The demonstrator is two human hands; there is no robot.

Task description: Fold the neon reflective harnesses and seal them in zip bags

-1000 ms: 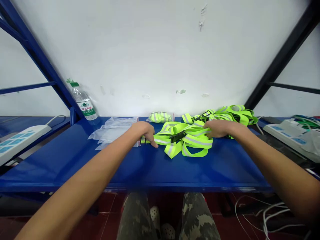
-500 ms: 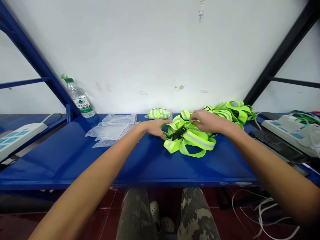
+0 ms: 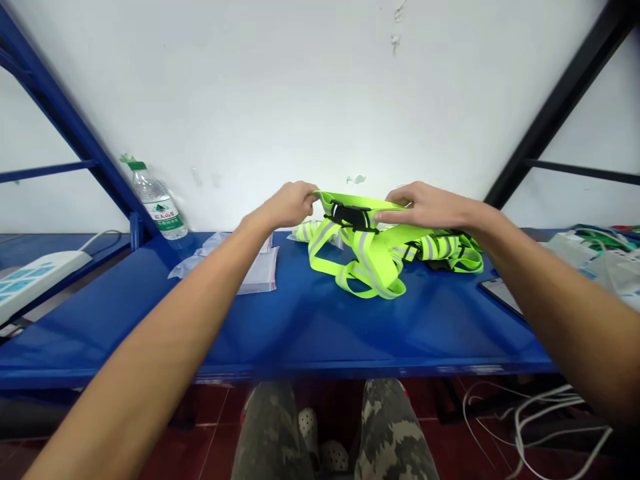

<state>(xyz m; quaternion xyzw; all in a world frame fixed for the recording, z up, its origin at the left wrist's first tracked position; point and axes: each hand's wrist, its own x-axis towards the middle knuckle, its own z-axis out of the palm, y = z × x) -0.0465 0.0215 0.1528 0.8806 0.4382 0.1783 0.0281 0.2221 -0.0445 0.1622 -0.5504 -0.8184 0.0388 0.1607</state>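
Note:
A neon-yellow reflective strap vest [image 3: 370,257] with grey stripes hangs above the blue shelf [image 3: 300,327], its lower loops resting on the surface. My left hand [image 3: 290,203] pinches its top band on the left. My right hand [image 3: 425,205] pinches the same band on the right. A black plastic buckle [image 3: 351,217] sits on the band between the two hands. More neon straps [image 3: 450,247] lie in a heap behind and under my right wrist. A small folded neon bundle [image 3: 305,231] lies near the wall.
Clear zip bags [image 3: 260,270] lie left of the vest. A water bottle [image 3: 157,205] stands at the back left by a blue frame post. Power strips sit at far left [image 3: 35,287] and far right [image 3: 600,257]. A dark phone [image 3: 500,293] lies at right. White cables trail on the floor.
Both hands have lifted the vest off the shelf by its top band and spread it apart; earlier they were down on the heap, sorting the straps.

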